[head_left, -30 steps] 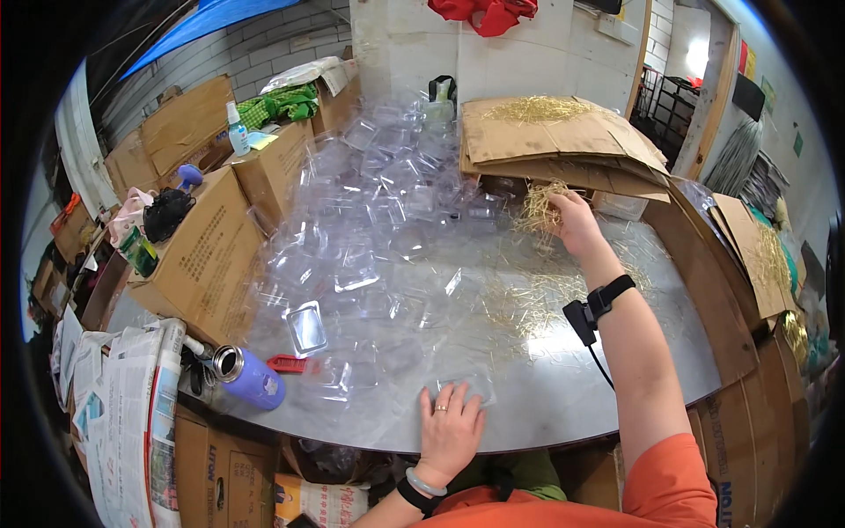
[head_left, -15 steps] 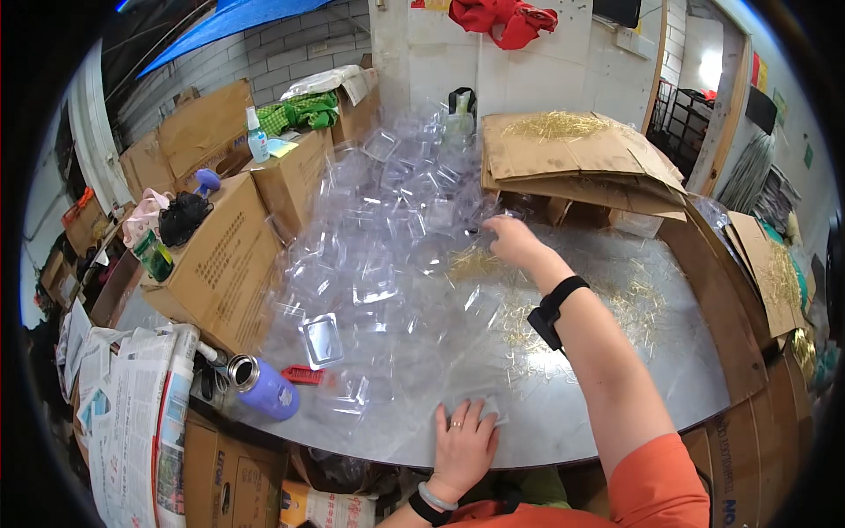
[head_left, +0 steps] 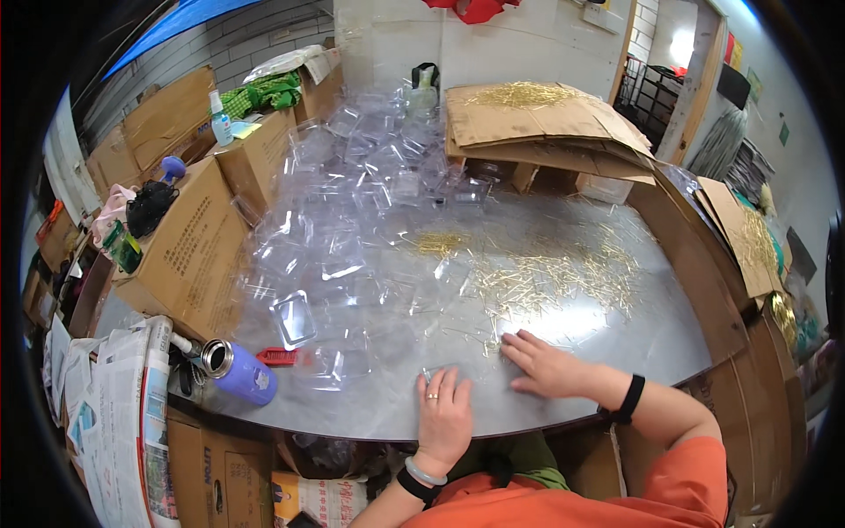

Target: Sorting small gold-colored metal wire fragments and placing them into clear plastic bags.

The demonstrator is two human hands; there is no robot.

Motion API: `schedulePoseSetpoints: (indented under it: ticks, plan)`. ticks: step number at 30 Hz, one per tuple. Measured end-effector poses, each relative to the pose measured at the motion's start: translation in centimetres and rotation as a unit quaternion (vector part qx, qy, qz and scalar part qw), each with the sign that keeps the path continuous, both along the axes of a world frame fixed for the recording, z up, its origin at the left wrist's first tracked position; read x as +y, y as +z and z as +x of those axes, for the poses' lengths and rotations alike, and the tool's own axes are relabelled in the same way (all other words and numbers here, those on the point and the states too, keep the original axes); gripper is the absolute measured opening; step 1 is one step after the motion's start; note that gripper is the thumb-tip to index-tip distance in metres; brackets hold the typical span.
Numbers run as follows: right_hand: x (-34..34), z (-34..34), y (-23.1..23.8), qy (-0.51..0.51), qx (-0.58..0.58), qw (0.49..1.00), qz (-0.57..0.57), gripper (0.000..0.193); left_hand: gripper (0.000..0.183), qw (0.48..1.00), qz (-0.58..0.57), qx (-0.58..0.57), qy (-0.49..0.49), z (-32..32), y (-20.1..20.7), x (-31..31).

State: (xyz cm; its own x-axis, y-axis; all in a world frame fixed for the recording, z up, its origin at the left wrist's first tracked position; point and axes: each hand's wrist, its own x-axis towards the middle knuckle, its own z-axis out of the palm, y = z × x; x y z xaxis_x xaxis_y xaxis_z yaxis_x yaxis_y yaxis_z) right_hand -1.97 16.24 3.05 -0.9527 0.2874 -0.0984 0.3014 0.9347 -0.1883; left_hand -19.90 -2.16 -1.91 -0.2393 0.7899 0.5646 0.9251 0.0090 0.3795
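Observation:
My left hand (head_left: 443,410) rests at the table's front edge, fingers stretched out, their tips at a small clear plastic piece (head_left: 437,371). My right hand (head_left: 547,366) is over the table to its right with fingers extended and nothing visible in them; its fingertips are near the closest loose gold strips. These thin gold strips (head_left: 554,280) are scattered over the right half of the grey tabletop (head_left: 519,220). A denser bunch of gold strips (head_left: 440,243) lies near the middle. Clear plastic boxes (head_left: 348,198) are heaped across the left and back; one clear tray (head_left: 293,319) lies toward the front.
An uncapped purple bottle (head_left: 239,373) and a red comb-like item (head_left: 278,355) stand and lie front left. Cardboard boxes (head_left: 189,251) wall the left side. A cardboard shelf (head_left: 528,128) bears more gold strips at the back. Cardboard edging (head_left: 695,264) borders the right.
My right hand has drawn back from the middle of the table, near the plastic boxes, to the front, right of my left hand. My left hand stays at the edge. The view has shifted.

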Motion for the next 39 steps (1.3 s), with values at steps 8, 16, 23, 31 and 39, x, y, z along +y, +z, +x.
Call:
schedulePoseSetpoints:
  ticks: [8,16,23,31,39]
  plan:
    - [-7.6,4.1,-1.2,-0.113,0.076,0.988,0.071,0.069,0.032,1.0,-0.008,0.001,-0.008,-0.3,-0.9,-0.5]
    - [-6.0,0.0,-3.9,-0.241,0.202,0.945,0.088,0.052,0.041,0.999,0.017,0.011,0.045,0.9,2.5,-1.1]
    - [-6.9,1.6,-5.4,-0.195,0.274,0.942,0.01,0.04,0.035,0.993,-0.021,0.001,-0.117,3.4,0.4,-2.6]
    - [-8.0,4.4,-1.9,-0.12,0.215,0.966,0.073,0.042,0.031,0.98,-0.05,-0.083,-0.175,4.6,1.7,0.1]
    - [-6.3,5.1,-2.5,-0.13,0.246,0.961,-0.001,0.037,0.044,0.982,-0.084,-0.077,-0.15,3.1,1.8,0.7]
